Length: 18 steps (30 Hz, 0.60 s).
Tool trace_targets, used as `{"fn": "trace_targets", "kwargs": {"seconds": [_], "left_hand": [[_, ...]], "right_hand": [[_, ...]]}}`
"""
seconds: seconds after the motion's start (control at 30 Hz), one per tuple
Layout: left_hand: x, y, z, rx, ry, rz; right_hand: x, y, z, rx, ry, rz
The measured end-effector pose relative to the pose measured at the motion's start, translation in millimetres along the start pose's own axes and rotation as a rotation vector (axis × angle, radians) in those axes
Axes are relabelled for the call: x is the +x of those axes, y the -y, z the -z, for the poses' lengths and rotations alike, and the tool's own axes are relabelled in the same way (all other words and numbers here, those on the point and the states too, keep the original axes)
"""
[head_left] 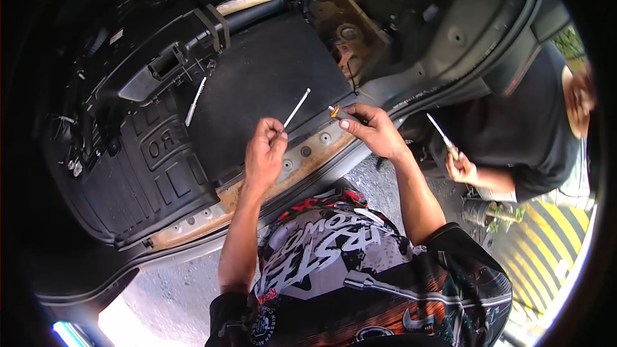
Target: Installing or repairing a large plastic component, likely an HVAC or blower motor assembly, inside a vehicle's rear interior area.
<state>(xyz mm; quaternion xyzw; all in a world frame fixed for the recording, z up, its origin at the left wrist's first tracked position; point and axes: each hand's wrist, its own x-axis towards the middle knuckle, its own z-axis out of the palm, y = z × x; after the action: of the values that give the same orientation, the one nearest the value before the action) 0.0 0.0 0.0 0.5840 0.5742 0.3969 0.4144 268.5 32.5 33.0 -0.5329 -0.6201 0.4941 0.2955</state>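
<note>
My left hand [262,154] is closed around the lower end of a slim silver rod [297,108], which slants up to the right above the black floor panel of an open vehicle. My right hand [379,133] pinches a small dark part with an orange-brown collar [334,112] and a pale tip pointing left; its exact kind is unclear. Both hands are over the rusty sill [306,152], a short gap apart. Farther left, a thin silver tool [195,101] with a pale handle lies on the black floor panel [263,71].
At the right, a person in a dark shirt [508,115] holds up a screwdriver [443,135]. A rusty recess [350,35] with cables lies beyond the panel. A ribbed black mat [144,180] covers the left side. A potted plant [498,213] stands on the ground behind.
</note>
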Motion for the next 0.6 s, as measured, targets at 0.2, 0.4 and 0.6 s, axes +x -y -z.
{"fn": "trace_targets", "kwargs": {"seconds": [0.2,0.4,0.6], "left_hand": [[-46,-52,23,-0.031,0.208,-0.150],[-46,-58,34,-0.039,0.315,-0.304],[-52,-56,36,-0.017,0.386,-0.346]], "right_hand": [[-76,26,15,-0.190,-0.116,0.165],[-102,48,9,-0.215,-0.134,0.147],[-114,45,1,-0.265,-0.141,0.230]]}}
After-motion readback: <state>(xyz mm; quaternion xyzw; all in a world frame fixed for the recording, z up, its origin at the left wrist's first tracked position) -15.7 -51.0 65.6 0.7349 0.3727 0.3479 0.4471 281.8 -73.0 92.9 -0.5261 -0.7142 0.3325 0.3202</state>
